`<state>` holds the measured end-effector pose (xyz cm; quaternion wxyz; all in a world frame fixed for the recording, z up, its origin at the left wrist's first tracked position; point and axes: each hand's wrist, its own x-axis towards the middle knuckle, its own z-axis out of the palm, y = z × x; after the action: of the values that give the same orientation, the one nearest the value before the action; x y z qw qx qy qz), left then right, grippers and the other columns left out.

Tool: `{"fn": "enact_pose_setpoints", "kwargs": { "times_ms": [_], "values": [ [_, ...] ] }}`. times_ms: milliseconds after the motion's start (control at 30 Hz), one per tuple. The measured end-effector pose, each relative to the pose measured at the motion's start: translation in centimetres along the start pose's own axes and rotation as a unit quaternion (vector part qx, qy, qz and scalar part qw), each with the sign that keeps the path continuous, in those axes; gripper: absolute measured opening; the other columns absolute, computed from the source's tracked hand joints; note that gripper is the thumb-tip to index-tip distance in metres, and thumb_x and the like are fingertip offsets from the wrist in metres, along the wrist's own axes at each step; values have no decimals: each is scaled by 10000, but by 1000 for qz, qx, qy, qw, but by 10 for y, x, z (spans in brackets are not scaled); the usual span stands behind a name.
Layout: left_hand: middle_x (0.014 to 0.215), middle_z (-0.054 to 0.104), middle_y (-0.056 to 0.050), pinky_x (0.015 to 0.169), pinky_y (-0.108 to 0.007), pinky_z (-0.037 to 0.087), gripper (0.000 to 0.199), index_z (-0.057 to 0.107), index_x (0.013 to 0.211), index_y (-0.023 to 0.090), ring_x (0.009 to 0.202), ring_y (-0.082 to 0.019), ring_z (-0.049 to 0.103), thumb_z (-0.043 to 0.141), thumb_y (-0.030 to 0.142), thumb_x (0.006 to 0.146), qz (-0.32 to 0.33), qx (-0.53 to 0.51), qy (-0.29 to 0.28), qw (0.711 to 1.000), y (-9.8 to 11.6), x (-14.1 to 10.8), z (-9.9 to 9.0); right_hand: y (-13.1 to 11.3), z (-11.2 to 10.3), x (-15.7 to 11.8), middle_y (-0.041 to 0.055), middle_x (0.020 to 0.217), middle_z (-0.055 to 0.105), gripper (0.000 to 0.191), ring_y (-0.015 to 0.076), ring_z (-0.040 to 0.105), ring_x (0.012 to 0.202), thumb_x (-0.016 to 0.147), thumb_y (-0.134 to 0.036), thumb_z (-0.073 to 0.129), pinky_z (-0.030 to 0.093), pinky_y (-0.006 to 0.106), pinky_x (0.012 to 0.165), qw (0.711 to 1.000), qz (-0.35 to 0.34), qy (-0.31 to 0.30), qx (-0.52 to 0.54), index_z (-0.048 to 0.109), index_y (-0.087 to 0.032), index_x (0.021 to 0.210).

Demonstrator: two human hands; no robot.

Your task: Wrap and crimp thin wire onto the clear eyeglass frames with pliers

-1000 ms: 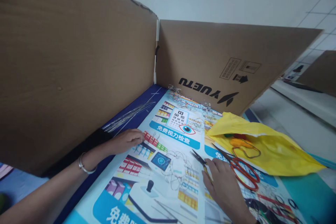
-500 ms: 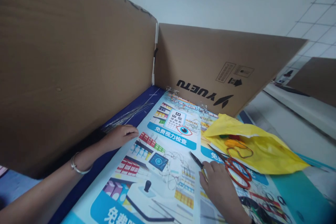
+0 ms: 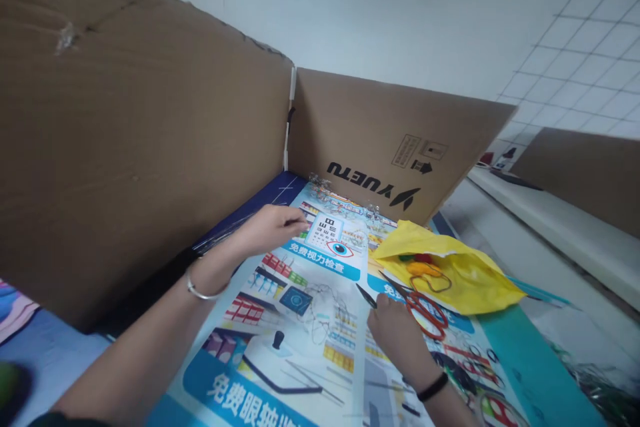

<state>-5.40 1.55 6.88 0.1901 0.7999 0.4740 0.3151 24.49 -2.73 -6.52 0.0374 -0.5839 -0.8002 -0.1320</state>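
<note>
My left hand (image 3: 275, 228), with a silver bangle on its wrist, hovers over the upper left of a printed poster (image 3: 320, 280). Its fingers are pinched together, and anything between them is too small to make out. My right hand (image 3: 395, 327), a black band at the wrist, is closed around pliers (image 3: 367, 295) whose dark jaws point up and left. Red-handled scissors (image 3: 427, 315) lie just right of that hand. Thin wire (image 3: 323, 310) is loosely coiled on the poster between the hands. A yellow bag (image 3: 465, 273) gapes open with orange material (image 3: 424, 270) inside.
Tall cardboard panels stand at the left (image 3: 150, 133) and back (image 3: 390, 127). Clumps of wire (image 3: 320, 181) lie by the back panel. Straight wires (image 3: 225, 230) lie on the dark blue strip at left. Ring-shaped items (image 3: 493, 355) lie at the lower right.
My left hand has moved right and up, from beside the straight wires to over the poster. My right hand still holds the pliers, now more covered by its fingers. The camera view has shifted.
</note>
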Motion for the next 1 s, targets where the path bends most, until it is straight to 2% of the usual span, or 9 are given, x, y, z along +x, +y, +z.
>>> {"fn": "enact_pose_setpoints", "kwargs": {
  "times_ms": [33, 100, 233, 333, 467, 600, 700, 867, 1000],
  "values": [
    [682, 604, 6, 564, -213, 357, 236, 630, 740, 164, 634, -116, 514, 446, 292, 815, 13, -14, -11, 1000, 9, 5, 6, 1, -7, 3, 92, 658, 565, 156, 215, 540, 651, 826, -175, 422, 361, 324, 589, 998, 34, -11, 43, 555, -114, 773],
    [670, 605, 1, 561, -215, 360, 231, 629, 740, 162, 628, -115, 519, 449, 286, 814, 32, -51, -22, 998, 23, 12, 19, 3, -27, 8, 74, 708, 577, 194, 197, 547, 682, 864, -266, 399, 373, 296, 598, 988, 36, -17, 151, 534, -133, 824],
    [642, 595, 4, 538, -213, 363, 235, 614, 701, 166, 593, -112, 513, 450, 291, 813, 44, -102, -32, 993, 34, 17, 42, -4, -68, 16, 62, 844, 566, 180, 186, 516, 805, 856, -305, 415, 388, 295, 715, 947, -9, 90, 308, 527, -169, 898],
    [622, 582, 8, 532, -211, 367, 253, 604, 688, 165, 583, -114, 516, 455, 323, 817, 49, -135, -51, 988, 31, 17, 51, -19, -86, 19, 5, 747, 523, 102, 141, 481, 709, 829, -261, 447, 384, 250, 660, 892, 11, 96, 443, 505, -187, 788],
    [610, 581, 16, 550, -208, 379, 252, 601, 657, 165, 593, -118, 523, 461, 311, 806, 41, -164, -79, 983, 27, 15, 63, -40, -91, 23, -42, 650, 440, 80, 100, 404, 585, 783, -267, 498, 359, 206, 550, 799, 75, 84, 591, 478, -193, 759],
    [620, 591, 18, 549, -204, 381, 222, 623, 669, 169, 600, -123, 528, 475, 288, 784, 30, -171, -114, 978, 30, 14, 79, -48, -83, 26, -42, 636, 466, 81, 99, 402, 582, 743, -261, 534, 349, 203, 541, 801, 108, 88, 583, 510, -186, 726],
    [611, 589, 3, 547, -208, 394, 255, 612, 648, 152, 591, -126, 526, 492, 332, 783, 5, -221, -135, 966, 30, 14, 87, -47, -74, 26, -31, 649, 499, 100, 106, 429, 607, 748, -266, 519, 357, 211, 564, 800, 115, 89, 582, 516, -181, 696],
    [752, 637, -59, 510, -216, 402, 429, 606, 840, 135, 627, -135, 547, 368, 491, 851, -41, -371, -143, 917, 26, 14, 91, -43, -63, 24, -54, 574, 453, 134, 95, 395, 525, 766, -315, 511, 335, 207, 503, 756, 168, 112, 622, 487, -188, 730],
    [785, 638, -37, 518, -212, 404, 295, 611, 845, 159, 637, -130, 544, 518, 433, 784, -35, -349, -122, 928, 26, 14, 100, -44, -65, 25, -51, 581, 465, 137, 102, 415, 541, 765, -319, 508, 341, 208, 510, 765, 178, 126, 606, 502, -188, 725]
  ]
}}
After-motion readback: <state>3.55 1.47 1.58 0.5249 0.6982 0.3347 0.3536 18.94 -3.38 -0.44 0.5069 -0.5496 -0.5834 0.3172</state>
